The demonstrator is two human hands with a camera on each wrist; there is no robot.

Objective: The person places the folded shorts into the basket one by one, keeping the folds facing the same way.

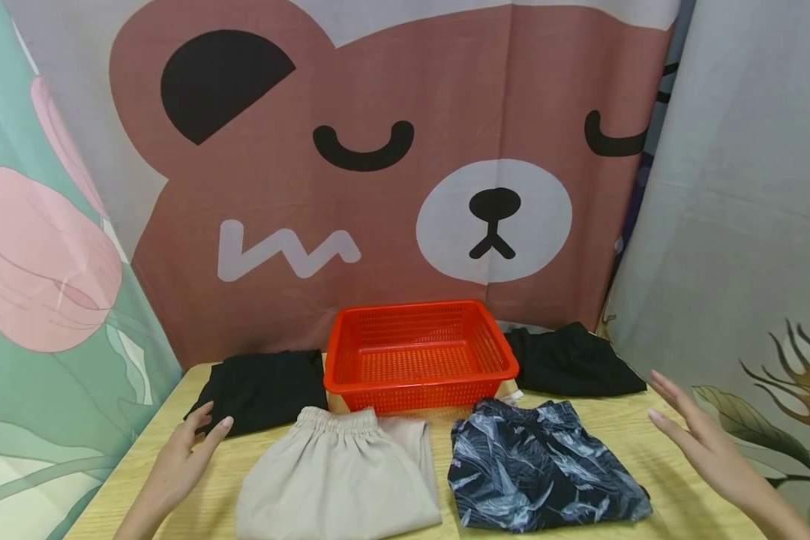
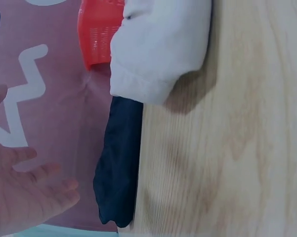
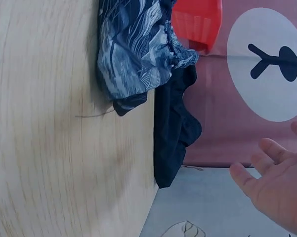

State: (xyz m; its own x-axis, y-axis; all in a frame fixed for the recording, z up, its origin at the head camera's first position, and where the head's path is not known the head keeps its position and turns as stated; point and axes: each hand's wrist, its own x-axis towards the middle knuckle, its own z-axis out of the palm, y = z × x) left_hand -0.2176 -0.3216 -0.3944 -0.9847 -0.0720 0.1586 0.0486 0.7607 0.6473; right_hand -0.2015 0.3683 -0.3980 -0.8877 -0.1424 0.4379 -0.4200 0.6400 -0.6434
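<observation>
Nearest us, the left hand (image 1: 184, 454) and right hand (image 1: 709, 450) hang well apart, fingers loosely spread, holding nothing. Between them on the table (image 1: 682, 491) lie a beige garment (image 1: 337, 476), left, and a patterned garment (image 1: 540, 469), right, both folded. Farther back, we see a left black garment (image 1: 263, 386) and a right black garment (image 1: 574, 360). Between those two stands a red basket (image 1: 412, 399). All four garments lie outside it; we judge the setting-out done, the handling not yet begun. Behind hangs a bear curtain (image 1: 378, 199).

Slim gap between beige garment (image 1: 337, 480) and patterned garment (image 1: 540, 469), basket (image 1: 415, 397) behind
</observation>
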